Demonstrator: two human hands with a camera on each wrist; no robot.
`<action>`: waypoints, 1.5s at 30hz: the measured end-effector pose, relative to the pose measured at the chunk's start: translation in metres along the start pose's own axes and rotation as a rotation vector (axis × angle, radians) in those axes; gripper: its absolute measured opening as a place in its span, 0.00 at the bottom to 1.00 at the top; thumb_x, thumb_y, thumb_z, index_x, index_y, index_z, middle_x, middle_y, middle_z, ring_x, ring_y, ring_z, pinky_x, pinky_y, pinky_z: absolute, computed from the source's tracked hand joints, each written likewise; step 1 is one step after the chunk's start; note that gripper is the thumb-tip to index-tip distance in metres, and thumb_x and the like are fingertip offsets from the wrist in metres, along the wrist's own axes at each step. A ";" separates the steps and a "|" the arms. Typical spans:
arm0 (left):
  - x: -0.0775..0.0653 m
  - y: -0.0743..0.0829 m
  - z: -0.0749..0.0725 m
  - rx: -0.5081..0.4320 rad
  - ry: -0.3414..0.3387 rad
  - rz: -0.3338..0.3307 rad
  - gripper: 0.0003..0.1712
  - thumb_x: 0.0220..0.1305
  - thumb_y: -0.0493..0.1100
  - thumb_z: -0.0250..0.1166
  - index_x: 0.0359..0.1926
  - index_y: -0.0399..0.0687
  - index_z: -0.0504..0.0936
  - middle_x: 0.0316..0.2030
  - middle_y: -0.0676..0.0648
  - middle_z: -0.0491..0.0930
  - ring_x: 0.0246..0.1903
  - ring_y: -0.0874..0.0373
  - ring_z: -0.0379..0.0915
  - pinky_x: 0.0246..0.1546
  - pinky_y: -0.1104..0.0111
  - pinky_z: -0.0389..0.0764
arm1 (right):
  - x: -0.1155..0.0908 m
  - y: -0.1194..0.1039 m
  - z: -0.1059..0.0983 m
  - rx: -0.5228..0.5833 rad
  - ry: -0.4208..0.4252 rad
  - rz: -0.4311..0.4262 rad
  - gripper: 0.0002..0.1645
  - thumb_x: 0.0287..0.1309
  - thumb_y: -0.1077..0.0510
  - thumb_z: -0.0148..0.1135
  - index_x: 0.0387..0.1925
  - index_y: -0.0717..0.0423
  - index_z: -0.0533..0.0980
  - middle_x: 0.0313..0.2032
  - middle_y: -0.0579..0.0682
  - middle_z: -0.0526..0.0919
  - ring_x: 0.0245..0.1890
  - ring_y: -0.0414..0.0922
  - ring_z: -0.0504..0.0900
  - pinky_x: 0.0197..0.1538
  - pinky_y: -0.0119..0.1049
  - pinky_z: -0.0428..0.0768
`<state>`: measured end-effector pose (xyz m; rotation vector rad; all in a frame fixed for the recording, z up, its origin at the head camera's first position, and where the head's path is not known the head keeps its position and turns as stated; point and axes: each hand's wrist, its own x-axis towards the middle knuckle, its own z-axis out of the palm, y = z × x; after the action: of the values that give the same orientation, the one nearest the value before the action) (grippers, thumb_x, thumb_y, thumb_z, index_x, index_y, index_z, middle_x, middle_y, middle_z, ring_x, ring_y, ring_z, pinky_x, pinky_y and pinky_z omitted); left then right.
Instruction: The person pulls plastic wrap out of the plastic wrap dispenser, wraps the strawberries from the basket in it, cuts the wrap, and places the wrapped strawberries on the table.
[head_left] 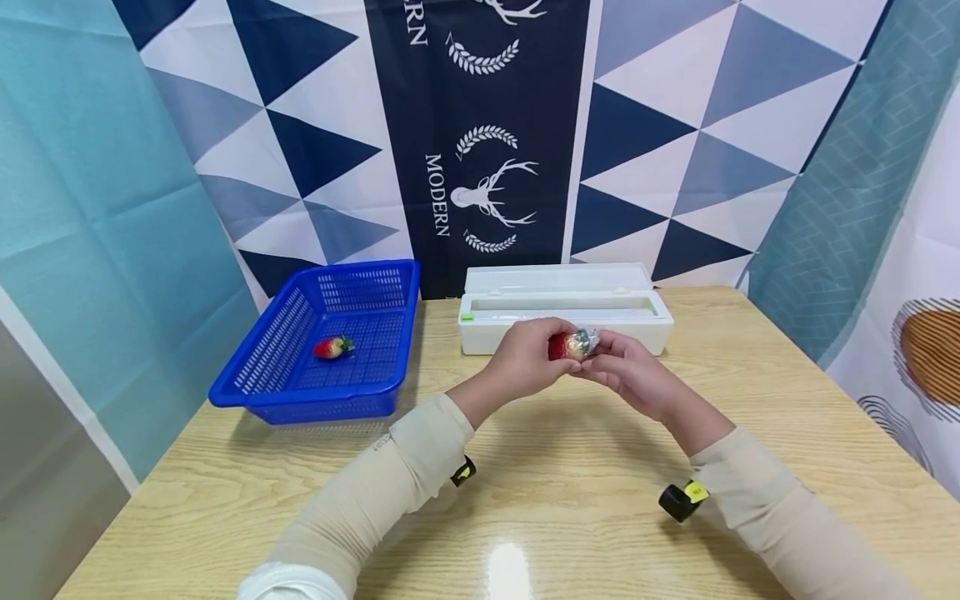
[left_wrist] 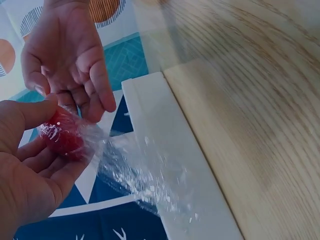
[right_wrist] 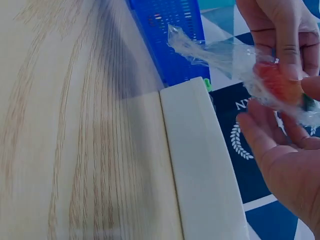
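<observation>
A red strawberry (head_left: 558,347) wrapped in clear plastic film (left_wrist: 137,170) is held up in front of a white box. My left hand (head_left: 525,358) pinches it between thumb and fingers. Loose film trails from the wrapped fruit in both wrist views. Close beside the strawberry's leafy end is my right hand (head_left: 637,379); in the left wrist view its palm is turned up and its fingers are relaxed. The right thumb lies near the fruit in the right wrist view. The long white box (head_left: 517,340), apparently a film dispenser, stands with its lid raised behind the hands.
To the left on the wooden table (head_left: 570,500) stands a blue plastic basket (head_left: 322,400). Another strawberry (head_left: 332,347) with green leaves lies inside it. Patterned cloth (head_left: 495,200) hangs behind the table, and teal cloth (head_left: 97,167) hangs at the left.
</observation>
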<state>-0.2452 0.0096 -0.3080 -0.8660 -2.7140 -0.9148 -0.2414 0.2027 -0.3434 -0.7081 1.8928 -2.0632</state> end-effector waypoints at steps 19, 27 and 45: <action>-0.007 -0.003 -0.001 0.131 -0.048 0.061 0.26 0.53 0.42 0.76 0.54 0.46 0.80 0.46 0.51 0.82 0.41 0.63 0.74 0.43 0.78 0.75 | 0.000 -0.003 0.015 -0.173 0.251 0.064 0.22 0.61 0.63 0.65 0.51 0.72 0.69 0.40 0.49 0.80 0.40 0.40 0.82 0.48 0.33 0.81; -0.008 -0.019 -0.006 0.087 0.004 0.091 0.28 0.51 0.42 0.77 0.55 0.48 0.81 0.53 0.50 0.80 0.52 0.60 0.74 0.54 0.74 0.72 | 0.003 -0.001 0.017 -0.176 0.295 0.052 0.24 0.61 0.62 0.66 0.52 0.74 0.69 0.38 0.49 0.78 0.39 0.40 0.80 0.49 0.33 0.80; -0.019 -0.036 -0.008 -0.932 0.231 -0.404 0.17 0.62 0.28 0.61 0.53 0.31 0.77 0.41 0.39 0.77 0.37 0.53 0.79 0.40 0.64 0.83 | -0.002 -0.011 0.017 -0.120 0.365 -0.061 0.12 0.58 0.66 0.67 0.43 0.61 0.76 0.37 0.48 0.76 0.37 0.41 0.73 0.44 0.26 0.80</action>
<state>-0.2500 -0.0272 -0.3261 -0.2403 -2.2200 -2.2746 -0.2292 0.1903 -0.3327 -0.4399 2.2279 -2.2559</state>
